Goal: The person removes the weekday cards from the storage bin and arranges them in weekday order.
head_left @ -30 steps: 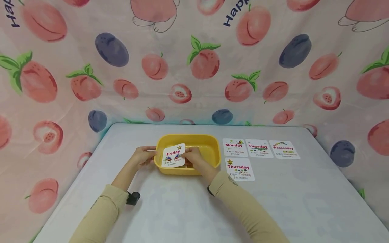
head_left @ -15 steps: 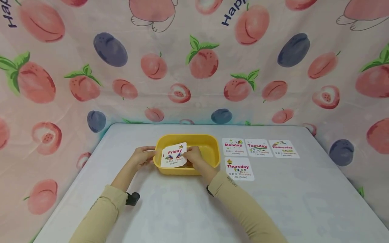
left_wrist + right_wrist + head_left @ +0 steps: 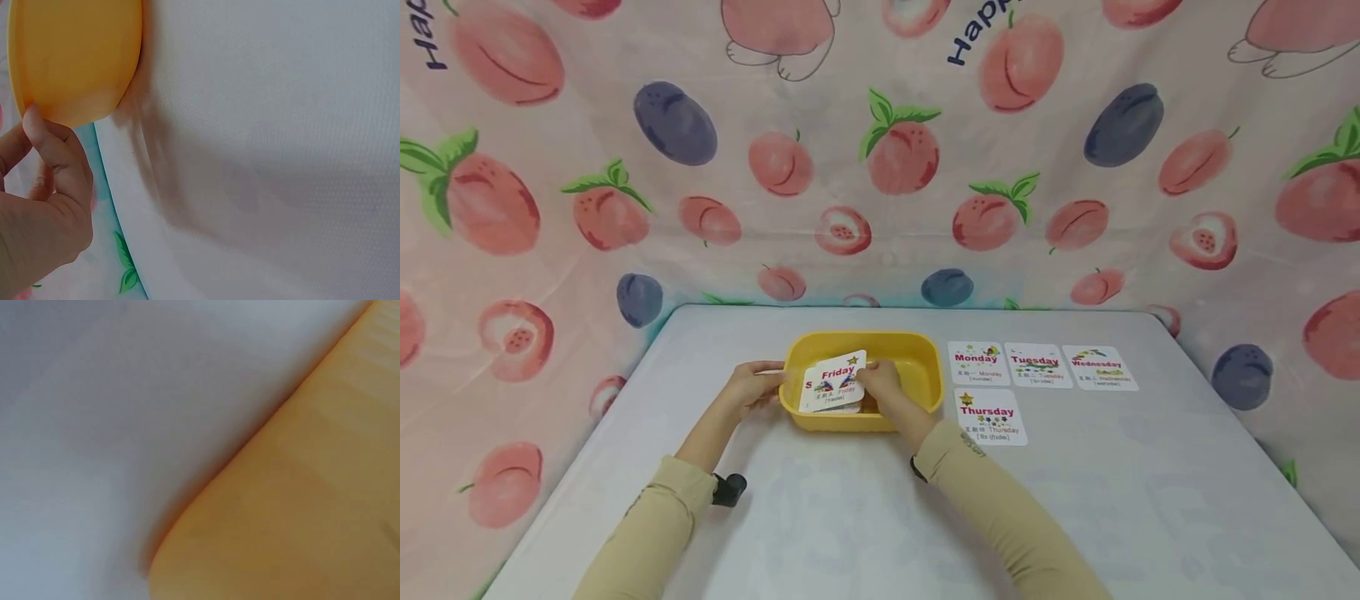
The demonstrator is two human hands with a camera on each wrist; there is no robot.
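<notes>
Head view: right hand (image 3: 880,382) pinches the Friday card (image 3: 837,377) by its right edge, fingers clamped on it, card tilted face-up over the left half of the yellow tub (image 3: 917,398). A second card edge (image 3: 808,388) shows just beneath it, toward the tub's left wall, with only a red letter visible. Left hand (image 3: 752,385) holds the tub's left rim; left wrist view shows the thumb (image 3: 44,134) pressed against the tub's outer wall (image 3: 69,56), other fingers curled behind.

Right of the tub, on the bench (image 3: 850,517): Monday card (image 3: 977,363), Tuesday card (image 3: 1037,366) and Wednesday card (image 3: 1099,368) in a row, touching or nearly so. Thursday card (image 3: 990,417) lies below Monday, just off the tub's right corner.

Step in hand, as I read it: lifting Friday out of the tub for the laid-out sequence. Next move likely calls for carrying it clear of the rim and setting it flat beside Thursday, under Tuesday, without dragging the card underneath along.

Hard to make out: how many cards remain in the tub, since the hand and Friday cover its floor. Right wrist view gives only blurred tub wall and bench; no fingers visible there. Small black object (image 3: 728,489) sits at the left sleeve, unidentifiable.
</notes>
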